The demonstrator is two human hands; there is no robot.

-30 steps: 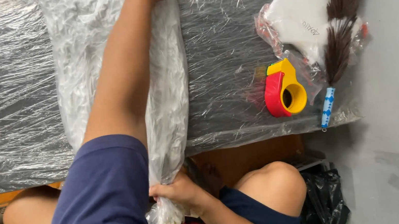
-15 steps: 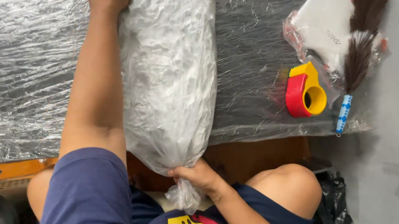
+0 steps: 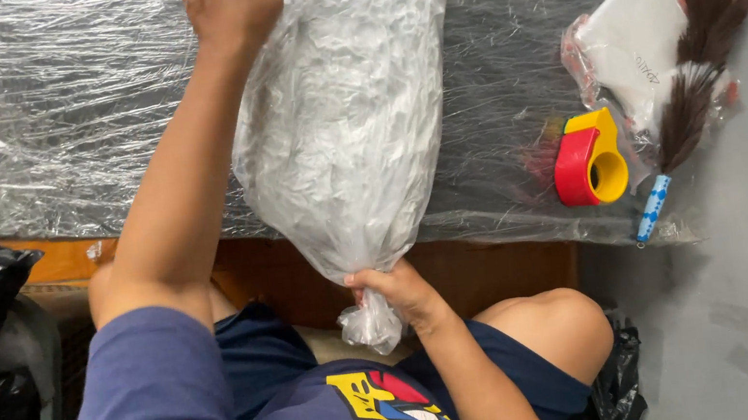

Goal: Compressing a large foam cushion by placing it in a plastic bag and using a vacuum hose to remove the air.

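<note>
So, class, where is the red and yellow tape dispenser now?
In the head view, the red and yellow tape dispenser lies right of the clear stuffed plastic bag, beside the brown feather duster.

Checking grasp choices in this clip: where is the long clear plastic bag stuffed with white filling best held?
By the twisted neck at the near end of the long clear plastic bag stuffed with white filling, approached from below the table edge. There the plastic narrows to a bunch; the right hand closes around it there. The body looks too bulky.

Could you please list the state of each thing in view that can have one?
Bag: full, lying on table, neck gathered.
Right hand: gripping the bag's neck.
Left hand: open, at the bag's far end.
Table: covered in plastic film.
Tape dispenser: lying idle.
</note>
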